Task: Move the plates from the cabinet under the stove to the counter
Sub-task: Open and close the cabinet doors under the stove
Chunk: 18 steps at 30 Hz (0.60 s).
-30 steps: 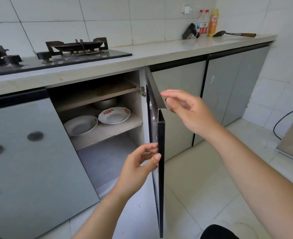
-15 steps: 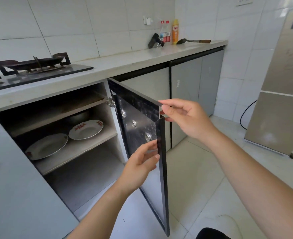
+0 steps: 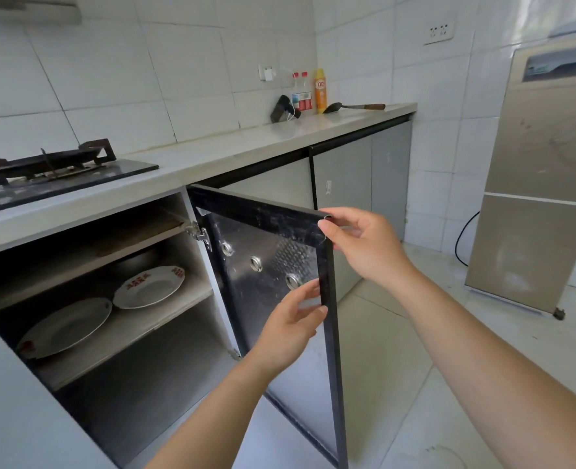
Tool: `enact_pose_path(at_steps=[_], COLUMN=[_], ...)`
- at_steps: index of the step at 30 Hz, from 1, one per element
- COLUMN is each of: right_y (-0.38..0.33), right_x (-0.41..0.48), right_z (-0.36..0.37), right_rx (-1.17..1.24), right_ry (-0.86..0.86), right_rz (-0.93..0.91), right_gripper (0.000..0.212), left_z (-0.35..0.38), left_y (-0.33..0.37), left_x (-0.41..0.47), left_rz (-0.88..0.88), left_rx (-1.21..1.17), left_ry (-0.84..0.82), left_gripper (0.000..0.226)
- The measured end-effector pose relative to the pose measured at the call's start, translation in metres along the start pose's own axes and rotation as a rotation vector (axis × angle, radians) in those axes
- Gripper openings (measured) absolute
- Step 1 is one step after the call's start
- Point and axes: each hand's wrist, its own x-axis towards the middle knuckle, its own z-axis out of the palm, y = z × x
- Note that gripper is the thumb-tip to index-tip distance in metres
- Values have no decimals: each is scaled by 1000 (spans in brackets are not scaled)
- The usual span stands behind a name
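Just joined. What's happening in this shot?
A person holds the cabinet door under the stove open by its free edge. The right hand pinches the top corner and the left hand holds the edge lower down. A plain plate and a patterned plate lie side by side on the shelf inside, untouched. No plate is on the counter yet.

Both bare forearms reach forward. The right hand (image 3: 364,247) pinches the top corner of the cabinet door (image 3: 266,238); the left hand (image 3: 291,324), lower and nearer, grips its free edge.
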Motion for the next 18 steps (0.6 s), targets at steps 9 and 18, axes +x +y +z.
enact_pose_path(at_steps=[9,18], right_y=[17,15], right_x=[17,17], right_z=[-14,-14], right_rx=[-30,-37], right_ry=[129,138], right_rz=[46,40], right_gripper=[16,13], left_z=[15,0], left_y=[-1,-7], left_x=[31,36], left_rz=[22,20], left_rx=[122,122], left_ry=[-17,28], left_gripper=[40,42])
